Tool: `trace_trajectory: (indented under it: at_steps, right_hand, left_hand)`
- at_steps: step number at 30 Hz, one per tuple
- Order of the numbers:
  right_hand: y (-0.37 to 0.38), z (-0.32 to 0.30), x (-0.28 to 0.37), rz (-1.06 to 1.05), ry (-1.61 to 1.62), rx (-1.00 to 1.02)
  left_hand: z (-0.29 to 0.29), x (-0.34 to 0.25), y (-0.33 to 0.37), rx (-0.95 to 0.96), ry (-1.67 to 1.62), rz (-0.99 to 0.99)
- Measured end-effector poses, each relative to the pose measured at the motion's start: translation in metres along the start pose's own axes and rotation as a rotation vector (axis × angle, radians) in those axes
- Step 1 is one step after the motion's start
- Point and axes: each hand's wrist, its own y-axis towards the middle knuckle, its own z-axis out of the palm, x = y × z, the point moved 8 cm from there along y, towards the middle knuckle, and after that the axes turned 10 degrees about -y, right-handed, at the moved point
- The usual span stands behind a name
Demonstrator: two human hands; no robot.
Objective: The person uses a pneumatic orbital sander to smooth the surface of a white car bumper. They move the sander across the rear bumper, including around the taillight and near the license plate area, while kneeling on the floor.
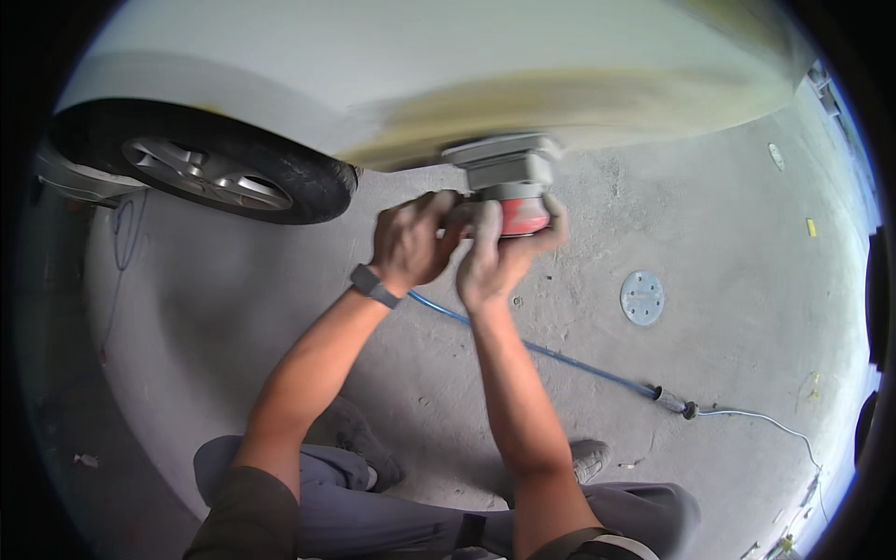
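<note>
My right hand (497, 259) is wrapped round the red top of a grey air sander (511, 170). My left hand (411, 235), with a dark band at the wrist, closes on the sander's left side; its fingertips are partly hidden and blurred. The sander's flat grey pad faces the lower edge of a pale car panel (280, 61) and seems to meet it, though motion blur hides the exact contact. A yellowish patch (523, 93) spreads over the panel just above the pad. From near my left wrist a blue hose (597, 371) trails across the floor.
A car wheel (313, 187) with a black tyre stands at the left of the panel. On the concrete floor (579, 308) lies a round grey disc with holes (642, 299). The hose has a coupling (670, 399) at the right. My shoes (590, 459) are below.
</note>
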Motion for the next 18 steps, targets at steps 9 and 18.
trace_trajectory:
  at_steps: [9, 18]
  right_hand:
    - [-0.079, 0.095, 0.061, -0.227, -0.267, 0.137]
    - [0.005, 0.000, 0.015, -0.044, -0.149, 0.014]
  left_hand:
    - [-0.084, 0.078, -0.053, -0.163, -0.192, 0.047]
    - [0.006, 0.011, 0.010, 0.053, -0.089, -0.030]
